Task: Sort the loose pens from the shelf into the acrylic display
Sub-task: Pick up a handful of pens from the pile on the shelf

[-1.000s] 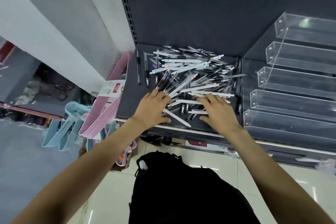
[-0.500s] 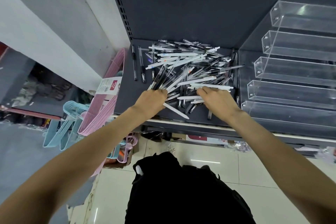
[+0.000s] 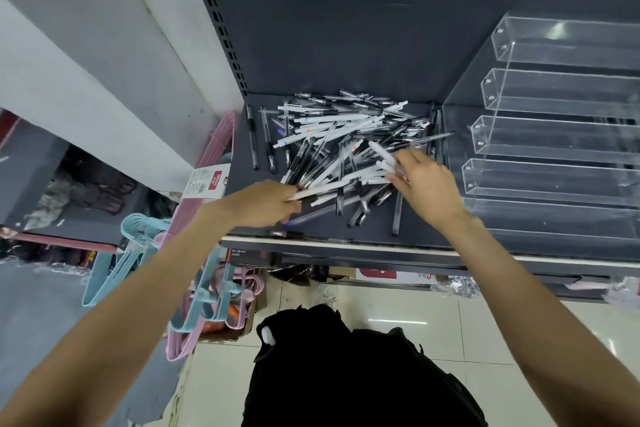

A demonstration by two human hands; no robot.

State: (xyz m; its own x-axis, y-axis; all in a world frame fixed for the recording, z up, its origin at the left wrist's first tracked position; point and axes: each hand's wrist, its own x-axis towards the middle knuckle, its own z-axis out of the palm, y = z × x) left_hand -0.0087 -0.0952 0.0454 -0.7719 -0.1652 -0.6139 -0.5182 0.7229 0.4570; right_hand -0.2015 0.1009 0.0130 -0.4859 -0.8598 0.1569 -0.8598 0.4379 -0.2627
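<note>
A heap of loose black and white pens [image 3: 346, 139] lies on the dark grey shelf [image 3: 374, 229]. My left hand [image 3: 263, 203] sits at the heap's near left edge and grips a white pen [image 3: 322, 190] that points right. My right hand [image 3: 427, 185] is raised at the heap's right side and holds a few white pens [image 3: 382, 158], their ends sticking up to the left. The clear acrylic display [image 3: 554, 146] with several stepped troughs stands right of the heap; its troughs look bare.
Two black pens [image 3: 259, 139] lie apart at the shelf's left. Pink and blue hangers [image 3: 149, 253] hang off the left side. The shelf's white front edge [image 3: 346, 244] runs below the hands. A black bag [image 3: 346, 367] sits on the tiled floor.
My right hand has lifted off the heap and swung right with white pens in its grip. My left hand has closed on a white pen at the heap's edge.
</note>
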